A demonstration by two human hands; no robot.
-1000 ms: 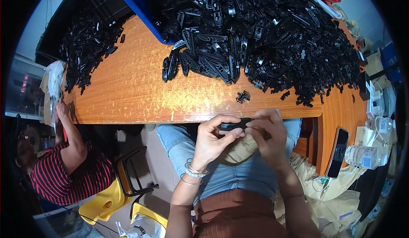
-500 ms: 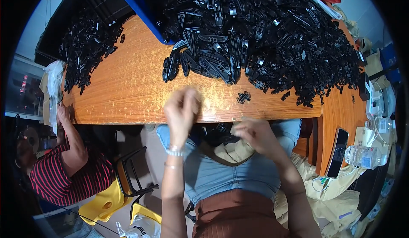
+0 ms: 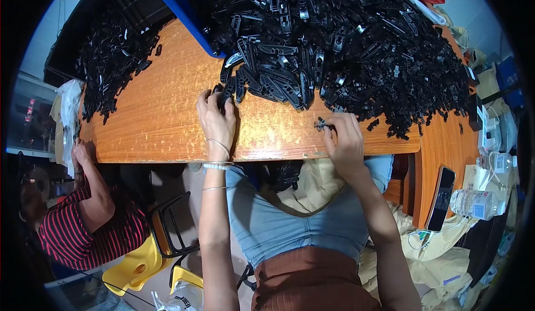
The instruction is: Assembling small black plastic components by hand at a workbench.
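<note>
My left hand (image 3: 215, 120) reaches to the near left end of a pile of long black plastic parts (image 3: 273, 82). Its fingers curl round one of these parts (image 3: 227, 91), which still touches the table. Farther right, my right hand (image 3: 346, 139) has thumb and forefinger closed at a small cluster of black plastic clips (image 3: 320, 123) on the tabletop. The fingers partly cover these clips, and how many they grip is hidden.
A heap of smaller black clips (image 3: 401, 82) spreads over the right of the wooden table (image 3: 167, 116). A blue bin (image 3: 186, 16) stands behind. Another black pile (image 3: 111, 66) lies far left, near a seated person (image 3: 92, 222). A phone (image 3: 441, 199) and plastic bottles (image 3: 478, 204) are at right.
Both hands have moved forward over the table. My left hand has closed round a long black part at the pile; my right hand has come from the table edge to the small clips.
</note>
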